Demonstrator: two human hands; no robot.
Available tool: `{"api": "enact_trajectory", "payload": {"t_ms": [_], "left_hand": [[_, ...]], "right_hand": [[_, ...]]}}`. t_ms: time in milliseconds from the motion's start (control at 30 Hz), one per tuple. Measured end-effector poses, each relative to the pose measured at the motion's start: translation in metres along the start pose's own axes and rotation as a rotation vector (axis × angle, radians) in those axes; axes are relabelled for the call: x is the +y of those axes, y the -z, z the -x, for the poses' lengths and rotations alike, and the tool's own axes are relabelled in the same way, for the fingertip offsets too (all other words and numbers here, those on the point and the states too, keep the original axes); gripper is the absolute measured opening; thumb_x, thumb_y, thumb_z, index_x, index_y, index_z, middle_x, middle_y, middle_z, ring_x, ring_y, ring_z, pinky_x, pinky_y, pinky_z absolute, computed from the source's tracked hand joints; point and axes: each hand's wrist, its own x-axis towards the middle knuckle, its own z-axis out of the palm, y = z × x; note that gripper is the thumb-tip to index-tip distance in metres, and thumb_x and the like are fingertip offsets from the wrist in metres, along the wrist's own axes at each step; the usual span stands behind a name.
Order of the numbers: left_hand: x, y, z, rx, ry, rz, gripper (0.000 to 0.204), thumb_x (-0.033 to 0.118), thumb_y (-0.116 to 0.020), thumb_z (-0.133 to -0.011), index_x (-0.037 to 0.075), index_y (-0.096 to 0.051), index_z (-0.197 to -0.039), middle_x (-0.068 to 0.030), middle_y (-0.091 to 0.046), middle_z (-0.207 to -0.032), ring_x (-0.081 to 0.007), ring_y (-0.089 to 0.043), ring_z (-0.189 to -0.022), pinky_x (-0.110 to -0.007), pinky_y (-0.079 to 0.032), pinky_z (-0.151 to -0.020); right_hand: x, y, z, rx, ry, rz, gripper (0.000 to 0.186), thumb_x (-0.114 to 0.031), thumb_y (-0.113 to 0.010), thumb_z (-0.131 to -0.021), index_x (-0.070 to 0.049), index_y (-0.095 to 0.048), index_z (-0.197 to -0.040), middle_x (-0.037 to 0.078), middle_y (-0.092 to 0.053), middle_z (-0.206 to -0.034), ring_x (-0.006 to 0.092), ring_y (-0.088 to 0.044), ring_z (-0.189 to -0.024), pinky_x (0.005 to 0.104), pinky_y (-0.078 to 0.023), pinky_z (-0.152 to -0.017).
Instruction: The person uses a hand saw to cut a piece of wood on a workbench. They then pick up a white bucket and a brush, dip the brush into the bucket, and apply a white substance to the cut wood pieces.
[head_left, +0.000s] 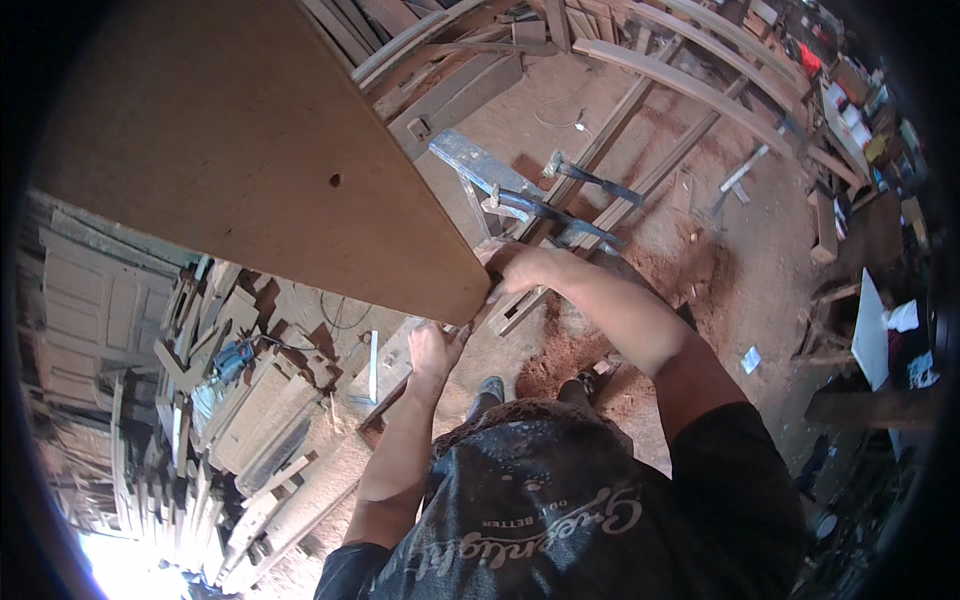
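Note:
A large flat brown wooden panel (270,170) rises from the middle toward the upper left, with a small dark hole in its face. My left hand (432,350) is closed at the panel's near lower corner, thumb by the edge. My right hand (518,265) grips the same end from the other side, its fingers partly hidden by the panel. Beneath my hands lie long wooden pieces, one a slotted timber (520,312). Just beyond the right hand, two dark-handled tools (600,183) lie near a worn blue-painted board (480,160).
Stacked boards and offcuts (265,420) crowd the left. Long rails (640,110) and curved wooden pieces (690,85) stretch across the far side. Reddish sawdust (570,350) covers the floor near my feet. Cluttered benches and a white sheet (870,330) stand on the right.

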Motion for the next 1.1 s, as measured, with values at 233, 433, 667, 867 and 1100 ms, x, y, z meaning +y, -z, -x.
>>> {"api": "enact_trajectory", "payload": {"t_ms": [233, 433, 667, 867, 1100], "left_hand": [[0.040, 0.046, -0.014, 0.052, -0.066, 0.275, 0.048, 0.036, -0.086, -0.087, -0.001, -0.073, -0.115, -0.0220, -0.075, -0.114, -0.0312, -0.074, -0.105, -0.044, -0.058, -0.091], [0.055, 0.072, -0.023, 0.171, -0.145, 0.600, 0.038, 0.018, -0.083, -0.093, -0.005, -0.069, -0.120, -0.0160, -0.073, -0.116, -0.0265, -0.070, -0.109, -0.041, -0.054, -0.098], [0.061, 0.074, -0.024, 0.138, -0.102, 0.533, 0.037, 0.015, -0.079, -0.096, -0.006, -0.067, -0.123, -0.0175, -0.071, -0.121, -0.0259, -0.068, -0.114, -0.040, -0.052, -0.101], [0.056, 0.072, -0.017, 0.121, -0.051, 0.595, 0.036, 0.011, -0.078, -0.096, -0.007, -0.066, -0.125, -0.0164, -0.071, -0.123, -0.0246, -0.067, -0.115, -0.040, -0.052, -0.104], [0.056, 0.075, -0.017, 0.251, -0.114, 0.719, 0.033, 0.007, -0.077, -0.096, -0.008, -0.066, -0.123, -0.0162, -0.072, -0.120, -0.0228, -0.069, -0.110, -0.038, -0.055, -0.098]], "right_hand": [[-0.012, 0.006, 0.002, -0.104, -0.182, -0.085, 0.054, -0.049, -0.082, -0.078, -0.010, -0.078, -0.115, 0.016, -0.074, -0.123, 0.0372, -0.065, -0.121, 0.0465, -0.048, -0.108], [-0.013, 0.009, 0.004, -0.121, -0.257, -0.103, 0.061, -0.050, -0.083, -0.080, -0.012, -0.075, -0.127, 0.013, -0.071, -0.130, 0.0345, -0.060, -0.129, 0.0451, -0.046, -0.112], [-0.030, 0.019, 0.021, -0.028, -0.341, -0.073, 0.060, -0.036, -0.084, -0.084, -0.012, -0.068, -0.137, 0.015, -0.068, -0.137, 0.0357, -0.061, -0.130, 0.0446, -0.050, -0.108], [-0.081, 0.028, 0.092, 0.671, -0.438, -0.449, 0.048, -0.020, -0.077, -0.093, -0.005, -0.065, -0.137, 0.020, -0.069, -0.133, 0.0332, -0.066, -0.124, 0.0426, -0.054, -0.102], [-0.177, -0.068, 0.211, 0.769, -0.781, -0.743, 0.036, -0.030, -0.073, -0.099, -0.003, -0.073, -0.124, 0.017, -0.076, -0.116, 0.0261, -0.073, -0.107, 0.0383, -0.057, -0.093]]}}
